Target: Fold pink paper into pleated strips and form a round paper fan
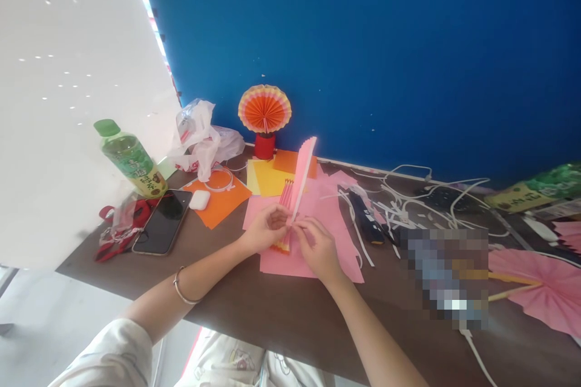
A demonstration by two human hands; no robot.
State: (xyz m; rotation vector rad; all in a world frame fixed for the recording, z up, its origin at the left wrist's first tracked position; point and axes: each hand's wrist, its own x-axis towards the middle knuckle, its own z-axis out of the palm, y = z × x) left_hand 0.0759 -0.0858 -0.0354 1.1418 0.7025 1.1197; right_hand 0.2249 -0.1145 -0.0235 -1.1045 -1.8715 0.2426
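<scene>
The upper frame is filled by a blue panel [363,60], and below it a dark table [236,314] is crossed. At the centre, flat pink sheets [342,251] are spread, partly covered by both hands. At the right edge, a pink fan [551,290] is seen; beside it, part of the table is hidden by pixelation. White cables [458,208] and paper strips are tangled at centre right, close to the sheets. At left, a green-capped bottle [136,163], a plastic bag [200,139] and a dark phone [164,224] are grouped. Above centre, an orange rosette [264,110] is held upright on a red base [264,146]. Over the sheets, the pleated pink paper [302,174] is stood nearly on end. Its lower part is pinched by the nearly closed left hand [269,228]; its base is gripped between the thumb and fingertips of the right hand [318,249]. A white case [200,199] is placed beside the phone.
</scene>
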